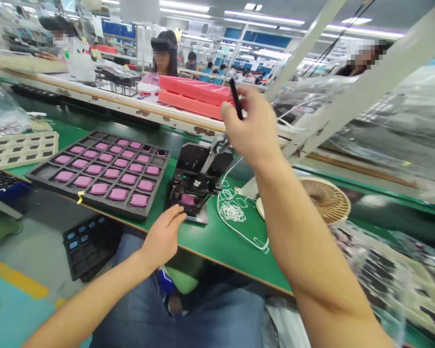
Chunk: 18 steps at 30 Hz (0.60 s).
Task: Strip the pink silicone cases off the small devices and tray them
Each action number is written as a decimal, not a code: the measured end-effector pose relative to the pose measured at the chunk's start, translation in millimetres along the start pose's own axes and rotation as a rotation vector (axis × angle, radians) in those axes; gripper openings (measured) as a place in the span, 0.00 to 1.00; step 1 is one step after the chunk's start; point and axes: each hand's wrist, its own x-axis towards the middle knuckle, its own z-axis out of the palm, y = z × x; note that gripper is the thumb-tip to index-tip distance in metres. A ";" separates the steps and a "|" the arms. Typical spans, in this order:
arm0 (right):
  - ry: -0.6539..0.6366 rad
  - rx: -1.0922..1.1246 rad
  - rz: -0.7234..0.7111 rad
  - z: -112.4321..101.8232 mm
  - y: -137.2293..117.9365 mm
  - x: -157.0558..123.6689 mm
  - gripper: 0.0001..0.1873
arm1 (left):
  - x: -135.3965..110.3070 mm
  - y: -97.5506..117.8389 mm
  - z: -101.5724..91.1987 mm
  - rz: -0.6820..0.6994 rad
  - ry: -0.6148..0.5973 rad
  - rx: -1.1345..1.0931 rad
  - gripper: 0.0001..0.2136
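Observation:
My right hand [252, 123] is raised above a black hand press [194, 176], closed round a slim black handle [236, 99] that sticks up between thumb and index finger. Below this hand a grey metal lever linkage [215, 152] runs down into the press; whether the handle joins it is hidden. A pink, rounded-square piece [187, 199] lies in the press's lower nest. My left hand [165, 237] rests at the front edge of the press, fingers stretched out close to that piece, apparently touching the fixture. Left of the press, a dark grey compartment tray [145, 211] holds many similar pink pieces.
White cord [234, 212] lies coiled right of the press, beside a round woven basket [324, 200]. Red foam trays [195, 94] stand on the shelf ahead. A slanting white post [300, 53] rises at right. Another person [165, 58] sits across the bench.

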 end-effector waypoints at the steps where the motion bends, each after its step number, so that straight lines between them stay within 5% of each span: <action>1: 0.106 0.004 -0.043 -3.4 -10.3 -20.4 0.12 | -8.6 5.0 -16.2 0.028 0.015 -0.052 0.23; 5: 0.275 0.098 -0.183 -2.3 -21.9 -105.6 0.20 | -2.2 -1.0 -76.4 0.044 0.078 -0.057 0.21; 9: 0.222 0.103 -0.250 14.1 -12.8 -146.4 0.20 | 87.2 -65.3 -97.0 -0.278 -0.076 0.215 0.15; 13: 0.201 0.083 -0.131 2.3 -14.5 -152.9 0.17 | 192.0 -133.5 -66.8 -0.427 -0.209 0.284 0.10; 18: 0.310 0.164 0.285 -31.0 -1.5 -198.7 0.10 | 266.7 -167.2 -10.5 -0.639 -0.399 0.327 0.19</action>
